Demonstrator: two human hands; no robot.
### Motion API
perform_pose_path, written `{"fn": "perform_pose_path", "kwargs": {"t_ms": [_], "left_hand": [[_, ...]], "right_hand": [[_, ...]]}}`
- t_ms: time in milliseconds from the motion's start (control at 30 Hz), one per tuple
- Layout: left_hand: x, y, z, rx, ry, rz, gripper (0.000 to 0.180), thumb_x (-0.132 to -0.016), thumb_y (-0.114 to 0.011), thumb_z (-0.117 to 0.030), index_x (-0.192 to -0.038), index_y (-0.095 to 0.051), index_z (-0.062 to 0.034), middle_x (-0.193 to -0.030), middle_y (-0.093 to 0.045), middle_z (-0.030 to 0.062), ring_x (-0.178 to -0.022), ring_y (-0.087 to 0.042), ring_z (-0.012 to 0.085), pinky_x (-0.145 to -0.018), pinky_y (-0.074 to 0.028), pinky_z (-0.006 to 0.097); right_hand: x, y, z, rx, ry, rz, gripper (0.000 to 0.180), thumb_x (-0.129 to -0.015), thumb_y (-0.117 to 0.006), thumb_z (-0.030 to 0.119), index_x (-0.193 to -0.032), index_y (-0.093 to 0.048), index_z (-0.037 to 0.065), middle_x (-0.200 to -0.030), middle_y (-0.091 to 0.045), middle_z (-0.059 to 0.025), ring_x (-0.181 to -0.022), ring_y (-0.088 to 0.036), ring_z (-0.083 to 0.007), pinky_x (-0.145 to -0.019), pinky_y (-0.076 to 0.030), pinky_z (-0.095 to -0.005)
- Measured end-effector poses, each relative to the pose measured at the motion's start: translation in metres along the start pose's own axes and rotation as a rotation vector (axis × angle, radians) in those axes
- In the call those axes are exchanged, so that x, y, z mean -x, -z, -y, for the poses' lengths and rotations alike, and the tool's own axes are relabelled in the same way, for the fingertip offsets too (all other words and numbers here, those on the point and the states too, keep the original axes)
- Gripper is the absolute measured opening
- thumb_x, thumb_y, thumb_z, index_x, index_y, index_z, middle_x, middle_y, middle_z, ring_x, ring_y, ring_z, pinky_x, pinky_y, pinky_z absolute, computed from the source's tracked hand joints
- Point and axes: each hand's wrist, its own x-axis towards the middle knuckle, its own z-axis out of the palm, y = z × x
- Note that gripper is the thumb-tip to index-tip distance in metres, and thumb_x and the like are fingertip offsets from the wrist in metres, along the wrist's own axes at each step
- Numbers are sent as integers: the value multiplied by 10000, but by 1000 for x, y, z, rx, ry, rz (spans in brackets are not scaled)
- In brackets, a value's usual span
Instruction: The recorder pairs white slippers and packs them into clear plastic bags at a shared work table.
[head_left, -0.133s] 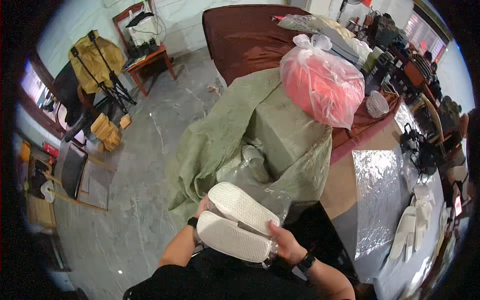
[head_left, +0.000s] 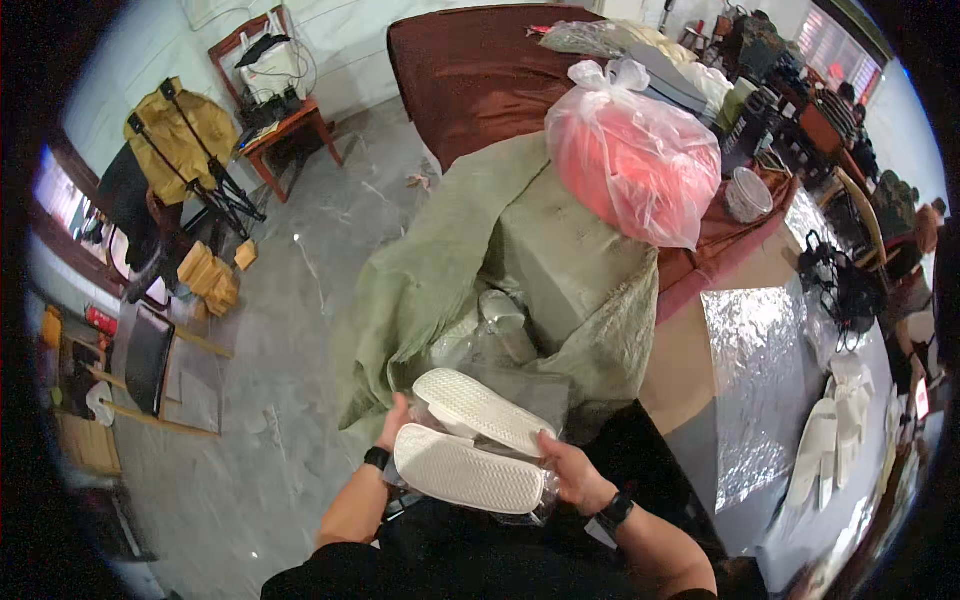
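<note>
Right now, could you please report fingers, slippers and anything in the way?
Right fingers gripping white slippers, soles up; left fingers alongside; green sack just beyond.

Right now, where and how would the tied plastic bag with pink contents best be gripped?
Probably by its tied top, coming from above: that gathered part stands up narrow, while the rounded body of the plastic bag bulges wide below, with no obvious edge to hold. The right hand holds the white slippers, so it isn't free.
</note>
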Motion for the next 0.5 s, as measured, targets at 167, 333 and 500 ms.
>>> {"fn": "perform_pose_path", "kwargs": {"t_ms": [167, 333, 500], "left_hand": [[19, -14, -20, -236, -100, -424, 290, -952, -660, -312, -1070, -695, -49, -949, -741, 94, -790, -720, 212, -705, -593, 360], [5, -28, -47, -256, 77, -498, 159, -957, -632, -206, -968, -702, -63, -891, -739, 69, -752, -714, 183, -661, -588, 345], [-34, -4, -100, -493, -386, -229, 339, -1025, -553, -255, -1263, -634, -27, -1197, -714, 121, -1061, -703, 271, -918, -591, 411]], "right_hand": [[-20, -9, -12, 59, -34, 12, 556, -1104, -419, 371, -1491, -390, -27, -1427, -554, -205, -1271, -588, -310, -1073, -494, -442], [-8, 0, 1, -101, -17, 161, 689, -1067, -432, 523, -1514, -358, 4, -1466, -514, -190, -1359, -507, -318, -1134, -427, -471], [16, -7, 3, -115, 58, 95, 766, -1068, -416, 527, -1584, -194, 5, -1560, -355, -231, -1406, -436, -395, -1102, -443, -491]]}}
